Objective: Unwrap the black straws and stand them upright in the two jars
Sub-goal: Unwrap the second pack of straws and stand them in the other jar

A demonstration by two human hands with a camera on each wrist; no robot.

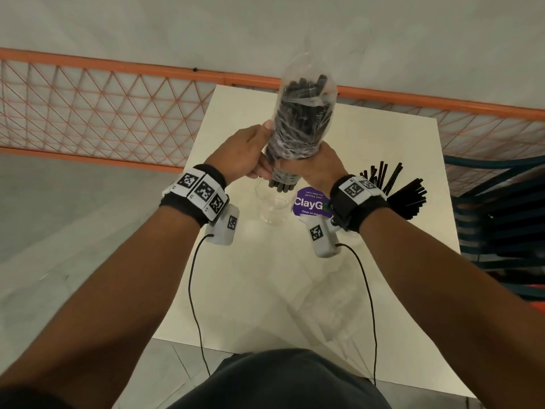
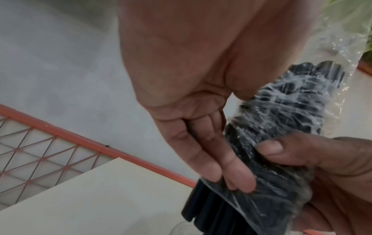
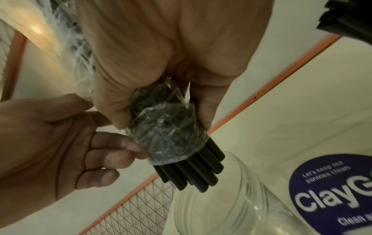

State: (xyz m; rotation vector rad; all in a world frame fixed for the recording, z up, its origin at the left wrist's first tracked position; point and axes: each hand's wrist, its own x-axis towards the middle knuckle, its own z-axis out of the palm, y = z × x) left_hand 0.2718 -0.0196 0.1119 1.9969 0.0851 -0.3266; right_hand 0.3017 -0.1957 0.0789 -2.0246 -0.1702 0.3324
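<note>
Upright plastic-wrapped black straws, bare lower ends above empty jar.

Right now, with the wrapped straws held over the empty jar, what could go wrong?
1. The black straws already poke out of the plastic wrap; they might drop unevenly and miss the empty glass jar.
2. A falling clump could tip that jar.
3. The right hand hovers near the filled jar's straws and might brush them.

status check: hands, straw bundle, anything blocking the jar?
Left hand and right hand both grip the clear plastic-wrapped bundle of black straws, upright, bare ends poking out below. Empty clear glass jar directly beneath, mouth unobstructed. Second jar's black straws stand right.
</note>
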